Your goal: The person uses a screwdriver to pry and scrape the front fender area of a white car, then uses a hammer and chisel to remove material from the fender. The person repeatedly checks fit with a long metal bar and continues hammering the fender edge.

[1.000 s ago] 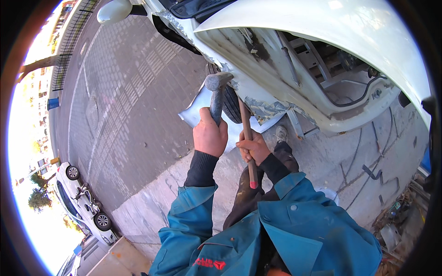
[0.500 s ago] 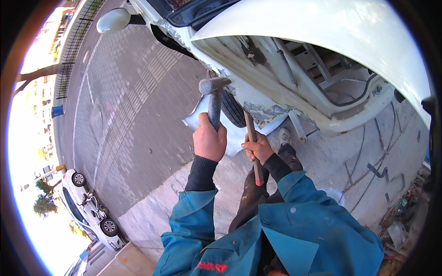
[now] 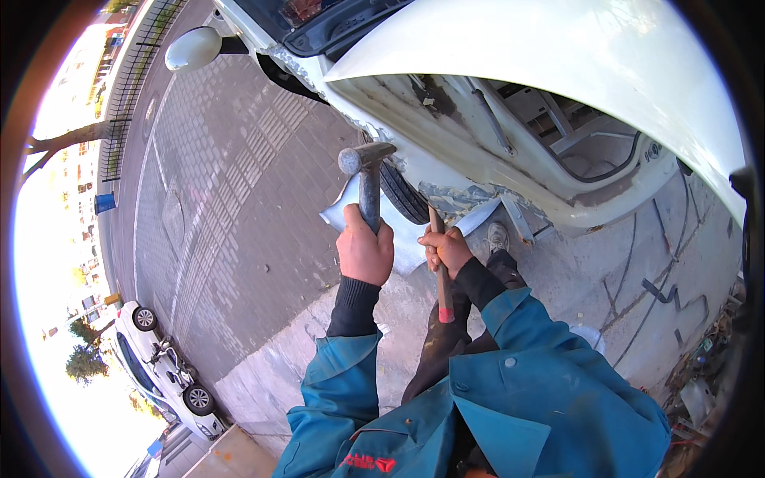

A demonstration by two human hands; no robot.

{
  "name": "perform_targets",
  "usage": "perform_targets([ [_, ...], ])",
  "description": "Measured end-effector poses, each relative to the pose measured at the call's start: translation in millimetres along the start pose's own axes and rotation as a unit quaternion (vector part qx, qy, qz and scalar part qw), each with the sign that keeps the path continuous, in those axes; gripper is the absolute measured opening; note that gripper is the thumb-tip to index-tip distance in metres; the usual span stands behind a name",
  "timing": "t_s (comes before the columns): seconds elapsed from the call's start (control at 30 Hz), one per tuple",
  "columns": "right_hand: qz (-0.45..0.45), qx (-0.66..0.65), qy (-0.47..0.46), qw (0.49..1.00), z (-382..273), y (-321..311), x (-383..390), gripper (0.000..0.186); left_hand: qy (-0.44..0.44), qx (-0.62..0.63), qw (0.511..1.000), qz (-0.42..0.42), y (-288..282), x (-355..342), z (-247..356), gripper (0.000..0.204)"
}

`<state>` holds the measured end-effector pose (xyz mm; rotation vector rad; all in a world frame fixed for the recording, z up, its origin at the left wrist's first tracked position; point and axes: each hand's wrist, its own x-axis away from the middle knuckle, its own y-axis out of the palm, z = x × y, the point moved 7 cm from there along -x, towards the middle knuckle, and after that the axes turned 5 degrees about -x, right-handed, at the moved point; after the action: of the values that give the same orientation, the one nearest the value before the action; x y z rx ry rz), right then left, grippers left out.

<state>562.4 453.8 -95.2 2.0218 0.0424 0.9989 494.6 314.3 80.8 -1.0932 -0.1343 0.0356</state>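
My left hand (image 3: 363, 253) is closed around the grey metal shaft of a hammer (image 3: 365, 162), its head up near the flaking, damaged edge (image 3: 466, 197) of a white car body. Whether the head touches it, I cannot tell. My right hand (image 3: 450, 252) grips a long brown bar (image 3: 444, 293) with a red lower end; its upper end reaches toward that damaged edge, by a tire (image 3: 402, 191). A pale bent sheet (image 3: 339, 205) lies behind both tools, and the raised white panel (image 3: 558, 40) curves over the open body cavity (image 3: 558, 127).
Paved ground (image 3: 215, 207) extends left to a railing (image 3: 115, 143), a tree trunk (image 3: 76, 135), a blue bin (image 3: 104, 202) and a parked white car (image 3: 159, 374) with a two-wheeler. Metal stand (image 3: 518, 221) is under the car body; scrap (image 3: 697, 394) lies at lower right.
The surroundings have shifted slightly downward in the view. The hammer head has moved a little down and left in the picture. Both hands keep their holds.
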Motion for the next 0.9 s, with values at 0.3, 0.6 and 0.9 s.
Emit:
perform_targets([
  [0.3, 0.006, 0.038, 0.007, 0.999, -4, -1, -8, 0.017, -0.027, -0.005, 0.999, -0.020, 1, -2, -6, 0.031],
  [0.6, -0.016, 0.067, 0.033, 0.997, 0, 15, -25, 0.017, -0.039, 0.002, 0.999, -0.025, 1, -6, -9, 0.029],
  [0.9, -0.058, 0.087, 0.005, 0.995, -3, 26, -18, 0.019, 0.001, -0.014, 1.000, 0.002, -2, -5, -8, 0.030],
])
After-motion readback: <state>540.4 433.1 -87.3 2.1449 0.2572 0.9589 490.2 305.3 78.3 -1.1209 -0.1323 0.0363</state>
